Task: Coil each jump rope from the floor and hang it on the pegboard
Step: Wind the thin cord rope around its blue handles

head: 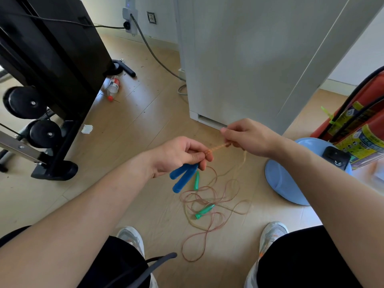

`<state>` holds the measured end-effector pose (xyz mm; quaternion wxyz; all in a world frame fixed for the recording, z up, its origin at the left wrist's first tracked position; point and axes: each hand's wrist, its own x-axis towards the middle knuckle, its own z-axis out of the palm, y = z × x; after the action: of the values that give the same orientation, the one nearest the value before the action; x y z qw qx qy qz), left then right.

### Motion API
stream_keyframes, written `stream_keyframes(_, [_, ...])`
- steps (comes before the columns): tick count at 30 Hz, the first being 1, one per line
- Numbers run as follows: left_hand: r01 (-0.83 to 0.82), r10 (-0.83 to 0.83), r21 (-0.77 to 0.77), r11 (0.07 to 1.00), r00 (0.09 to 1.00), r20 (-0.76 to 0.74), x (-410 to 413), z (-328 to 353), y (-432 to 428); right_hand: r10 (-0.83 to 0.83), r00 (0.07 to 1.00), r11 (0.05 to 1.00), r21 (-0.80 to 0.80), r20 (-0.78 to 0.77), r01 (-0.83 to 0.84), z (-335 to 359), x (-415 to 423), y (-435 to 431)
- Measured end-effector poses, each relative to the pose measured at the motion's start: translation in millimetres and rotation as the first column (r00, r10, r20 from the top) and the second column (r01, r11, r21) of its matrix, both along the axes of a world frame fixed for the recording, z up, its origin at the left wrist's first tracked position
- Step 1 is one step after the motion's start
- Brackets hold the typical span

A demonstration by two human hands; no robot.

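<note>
My left hand (180, 154) grips two blue jump-rope handles (184, 177) together and pinches their clear orange cord (218, 146). My right hand (247, 138) pinches the same cord a short way off, so a taut stretch runs between the hands. The rest of that cord hangs from my right hand down to the floor. On the floor below lies a second rope with two green handles (204, 210) (196, 180) in a loose pinkish tangle (207, 204). No pegboard is in view.
A black weight machine (52, 59) stands at the left, a white cabinet (249, 59) ahead. A light blue dome (284, 183) and red fire extinguishers (361, 121) sit at the right. A plastic bottle (113, 85) lies on the wooden floor. My shoes (272, 233) flank the tangle.
</note>
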<state>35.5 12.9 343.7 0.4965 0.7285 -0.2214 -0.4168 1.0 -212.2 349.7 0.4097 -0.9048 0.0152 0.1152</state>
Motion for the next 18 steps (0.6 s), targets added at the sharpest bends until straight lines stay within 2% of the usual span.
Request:
stream_keyframes(3, [0.014,-0.014,0.050,0.999,1.000,-0.014,2,2,2,0.047,0.999,0.996,0.078,0.001,-0.047,1,0,-2])
stream_keyframes(7, [0.061,-0.053,0.063,0.996,0.992,-0.117,-4,-2,-3,0.024,0.995,0.996,0.086,0.102,-0.033,2,3,4])
stream_keyframes(12, [0.087,-0.088,-0.033,0.996,0.995,-0.042,-9,-1,-7,-0.020,0.991,0.998,0.062,0.129,0.012,-1,3,-2])
stream_keyframes(14, [0.007,-0.016,-0.127,0.992,0.998,-0.065,-6,6,-5,-0.052,0.993,0.998,0.028,0.105,0.049,-5,2,-4])
stream_keyframes(18, [-0.366,0.326,-0.275,0.889,0.928,-0.182,3,11,0,-0.037,0.999,0.996,-0.081,-0.027,0.035,-14,-5,7])
